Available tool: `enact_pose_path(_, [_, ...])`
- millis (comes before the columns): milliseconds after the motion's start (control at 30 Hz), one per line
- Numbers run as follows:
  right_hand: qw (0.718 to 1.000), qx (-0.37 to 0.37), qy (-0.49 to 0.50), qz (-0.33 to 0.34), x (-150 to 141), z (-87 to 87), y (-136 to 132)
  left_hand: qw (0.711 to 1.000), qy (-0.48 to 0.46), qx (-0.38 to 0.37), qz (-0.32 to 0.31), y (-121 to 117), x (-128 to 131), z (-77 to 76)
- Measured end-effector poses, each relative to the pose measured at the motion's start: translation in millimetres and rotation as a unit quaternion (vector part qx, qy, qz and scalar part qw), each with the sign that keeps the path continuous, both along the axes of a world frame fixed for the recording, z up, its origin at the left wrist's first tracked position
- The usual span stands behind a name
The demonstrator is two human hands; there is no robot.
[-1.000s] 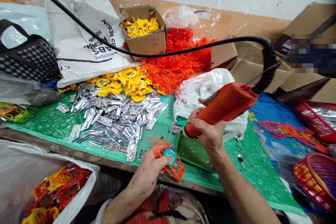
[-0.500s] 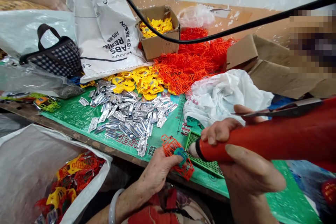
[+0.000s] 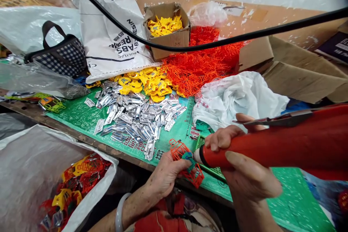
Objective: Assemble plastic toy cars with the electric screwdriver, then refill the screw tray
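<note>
My left hand is closed on an orange plastic frame, its thumb pressing a small teal plastic part against it. In my right hand lies a red electric screwdriver, fingers wrapped around its body and a dark metal lever along its top. The screwdriver's pale tip meets the teal part, or comes very close to it. Behind the tip, a green mesh basket is partly hidden. Left of the frame lies a pile of silver plastic pieces.
Yellow parts and an orange heap of frames lie at the back, beside a cardboard box. A black cable hangs across the view. A white sack with assembled pieces stands at lower left; a white plastic bag sits centre right.
The screwdriver has moved slightly left, its tip now at the teal part. The hanging cable has swung, and the view has shifted a little. My left hand keeps hold of the frame.
</note>
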State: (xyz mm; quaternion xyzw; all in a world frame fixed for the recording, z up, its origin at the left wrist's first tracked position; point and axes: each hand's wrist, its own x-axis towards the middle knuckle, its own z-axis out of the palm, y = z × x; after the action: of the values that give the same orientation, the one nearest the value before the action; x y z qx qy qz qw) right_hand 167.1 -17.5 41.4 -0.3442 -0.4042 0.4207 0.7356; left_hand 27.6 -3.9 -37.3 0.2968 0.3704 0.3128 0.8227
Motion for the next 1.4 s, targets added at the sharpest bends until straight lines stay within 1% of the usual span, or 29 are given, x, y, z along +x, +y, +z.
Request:
enact_pose_path(67, [1.0, -0.003, 0.0, 0.001, 0.3, -1.5, 0.2, 1.0, -0.004, -0.012, 0.013, -0.2, 0.5, -0.5])
enact_pose_path(167, [1.0, 0.002, -0.001, 0.003, 0.9, -2.5, 1.0, 1.0, -0.003, -0.009, 0.023, -0.1, 0.6, -1.2])
enact_pose_path(333, [1.0, 0.008, -0.008, 0.012, 0.0, -1.4, 1.7, 1.0, 0.007, -0.004, 0.011, 0.6, -0.8, 0.7])
enact_pose_path(433, [0.999, 0.013, -0.036, 0.032, -1.2, -3.1, -1.2, 1.0, -0.002, 0.003, -0.003, 0.4, -1.4, 0.7])
enact_pose_path(533, [0.996, 0.023, -0.065, 0.049, -2.8, -7.0, -5.2, 1.0, 0.005, 0.009, 0.001, -0.3, -1.4, -2.6])
enact_pose_path(600, [0.995, 0.032, -0.084, 0.051, -4.2, -9.4, -6.8, 1.0, 0.019, 0.008, 0.006, -1.0, -1.4, -5.6])
enact_pose_path(700, [0.993, 0.032, -0.107, 0.049, -5.4, -9.6, -6.9, 1.0, 0.014, -0.001, -0.007, -1.5, -2.2, -7.7])
enact_pose_path(767, [0.994, 0.024, -0.094, 0.045, -4.2, -6.5, -5.5, 1.0, 0.0, 0.001, -0.012, -1.2, -3.7, -6.3])
enact_pose_path(833, [0.997, 0.024, -0.059, 0.032, -0.2, -1.3, -2.7, 1.0, -0.01, 0.011, -0.013, -0.4, -6.0, -3.5])
enact_pose_path(900, [0.999, 0.03, -0.03, -0.002, 6.3, 3.5, 1.8, 1.0, -0.004, 0.022, -0.012, 0.3, -8.8, -1.0])
enact_pose_path(967, [0.998, 0.033, -0.027, -0.049, 14.2, 4.9, 8.2, 1.0, 0.019, 0.022, -0.005, 0.6, -11.5, 0.3])
enact_pose_path(1067, [0.993, 0.01, -0.054, -0.105, 25.2, -4.0, 19.4, 0.999, 0.043, 0.007, 0.006, 0.0, -14.7, 0.0])
enact_pose_path(1167, [0.986, -0.031, -0.083, -0.143, 32.5, -22.2, 29.0, 0.999, 0.05, 0.005, 0.001, -0.7, -16.3, -1.5])
enact_pose_path(1267, [0.979, -0.044, -0.109, -0.165, 36.0, -38.3, 35.3, 0.998, 0.056, 0.008, -0.006, -1.5, -16.4, -3.7])
enact_pose_path(1400, [0.978, -0.033, -0.111, -0.172, 36.7, -47.3, 40.8, 0.999, 0.052, 0.01, -0.01, -2.4, -15.2, -6.0])
